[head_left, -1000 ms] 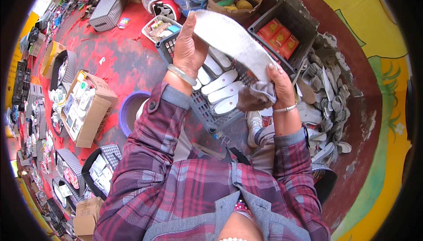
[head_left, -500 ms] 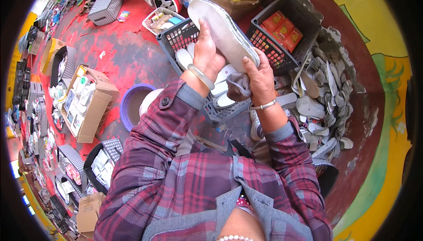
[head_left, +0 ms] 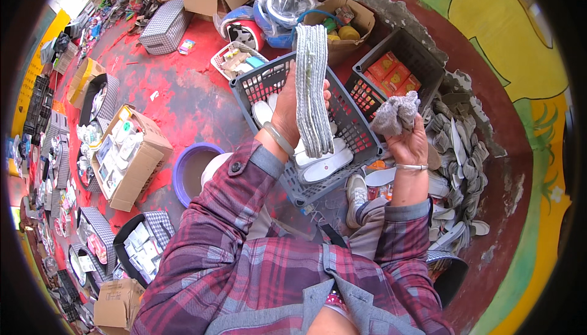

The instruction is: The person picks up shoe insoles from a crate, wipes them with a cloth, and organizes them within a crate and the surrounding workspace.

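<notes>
My left hand [head_left: 286,110] grips a thick stack of shoe soles [head_left: 311,93], held upright with its layered, grey-white edges toward me. The fingertips show along the stack's right side. Raised apart from it, my right hand [head_left: 408,146] is closed round a crumpled grey cloth [head_left: 396,113]. Below my hands stands a dark plastic crate [head_left: 361,115] with holes in its walls. White soles [head_left: 328,165] lie inside it, partly hidden by the stack and my left hand.
A heap of grey and white soles [head_left: 458,157] lies along the right wall. Behind it stands a black crate [head_left: 400,44] with orange-red boxes. To the left are a purple basin [head_left: 181,179] and an open carton [head_left: 143,163] of packaged goods.
The stack has turned from showing its broad face to showing its edges. My right hand has let go of it and moved right with the cloth.
</notes>
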The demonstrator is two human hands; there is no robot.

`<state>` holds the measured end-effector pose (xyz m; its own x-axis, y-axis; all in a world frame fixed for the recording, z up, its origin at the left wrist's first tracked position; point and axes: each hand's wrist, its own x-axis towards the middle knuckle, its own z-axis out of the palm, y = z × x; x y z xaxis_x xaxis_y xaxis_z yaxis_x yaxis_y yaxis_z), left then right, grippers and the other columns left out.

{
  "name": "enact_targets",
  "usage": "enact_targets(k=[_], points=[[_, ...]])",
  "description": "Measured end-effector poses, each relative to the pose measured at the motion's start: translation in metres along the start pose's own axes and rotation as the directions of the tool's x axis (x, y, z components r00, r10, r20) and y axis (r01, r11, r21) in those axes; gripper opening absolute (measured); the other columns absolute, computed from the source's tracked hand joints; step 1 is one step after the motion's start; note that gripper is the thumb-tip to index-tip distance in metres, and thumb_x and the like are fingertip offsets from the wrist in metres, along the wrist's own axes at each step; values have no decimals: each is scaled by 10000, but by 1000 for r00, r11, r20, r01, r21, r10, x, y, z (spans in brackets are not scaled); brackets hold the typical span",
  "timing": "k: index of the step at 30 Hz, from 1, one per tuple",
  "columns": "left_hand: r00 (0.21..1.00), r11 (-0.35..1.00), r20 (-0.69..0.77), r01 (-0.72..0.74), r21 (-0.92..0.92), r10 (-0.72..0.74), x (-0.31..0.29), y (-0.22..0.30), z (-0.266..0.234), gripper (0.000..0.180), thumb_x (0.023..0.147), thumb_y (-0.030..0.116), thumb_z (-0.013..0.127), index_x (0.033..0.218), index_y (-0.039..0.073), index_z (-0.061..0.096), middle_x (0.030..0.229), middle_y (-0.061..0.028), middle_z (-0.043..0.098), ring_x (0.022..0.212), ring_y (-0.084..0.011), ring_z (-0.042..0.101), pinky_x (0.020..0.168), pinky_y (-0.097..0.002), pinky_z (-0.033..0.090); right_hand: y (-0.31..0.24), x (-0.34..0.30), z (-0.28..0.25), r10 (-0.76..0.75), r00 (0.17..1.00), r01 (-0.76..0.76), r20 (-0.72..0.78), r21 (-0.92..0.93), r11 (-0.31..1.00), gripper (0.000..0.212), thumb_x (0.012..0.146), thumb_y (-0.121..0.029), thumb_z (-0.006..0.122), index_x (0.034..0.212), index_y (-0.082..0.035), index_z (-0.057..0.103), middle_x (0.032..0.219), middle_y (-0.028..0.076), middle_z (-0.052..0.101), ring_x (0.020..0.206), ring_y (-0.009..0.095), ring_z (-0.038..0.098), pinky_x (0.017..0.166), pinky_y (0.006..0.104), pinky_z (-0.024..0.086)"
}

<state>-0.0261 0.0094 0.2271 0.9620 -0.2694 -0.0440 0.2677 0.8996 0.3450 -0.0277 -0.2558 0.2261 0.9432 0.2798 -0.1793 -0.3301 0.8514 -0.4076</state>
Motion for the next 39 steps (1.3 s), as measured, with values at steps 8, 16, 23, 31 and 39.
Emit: enact_targets(k=[8,16,23,31,39], points=[[985,988,-174,50,143,-25,2,-18,6,527,909,538,356,1040,61,539,770,-85,583,614,-209,573,550,-332,509,49,-42,69,-396,828,559,395,-539,630,321,834,-119,583,1144,-82,510,1118,88,557,1091,263,522,932,460,412],[986,983,-47,165,79,-162,-11,-53,32,456,930,439,423,1138,51,539,958,-73,598,841,-158,570,767,-272,483,76,-45,84,-166,465,728,870,-482,-488,274,620,15,599,890,-31,600,930,114,560,852,290,535,776,373,434],[953,805,14,248,539,-303,-30,-67,37,415,953,359,413,1175,21,504,985,-64,617,834,-123,592,742,-252,486,-1,-6,51,-644,439,442,627,-775,-452,195,751,14,576,943,-20,577,911,90,593,847,210,568,760,321,458],[963,791,-80,256,556,-256,-20,-75,19,416,962,342,392,1182,0,482,1042,-64,589,881,-113,566,782,-257,467,-6,-4,50,-574,742,580,345,-761,292,138,874,-57,550,1006,-52,589,952,-8,588,829,71,550,690,220,464],[990,929,-127,102,356,-60,-1,-60,-10,381,964,346,370,1121,25,501,977,-82,591,850,-176,587,778,-317,486,55,-19,66,-240,654,639,717,-694,-332,243,655,4,581,890,-46,609,923,128,571,907,293,540,821,359,415]])
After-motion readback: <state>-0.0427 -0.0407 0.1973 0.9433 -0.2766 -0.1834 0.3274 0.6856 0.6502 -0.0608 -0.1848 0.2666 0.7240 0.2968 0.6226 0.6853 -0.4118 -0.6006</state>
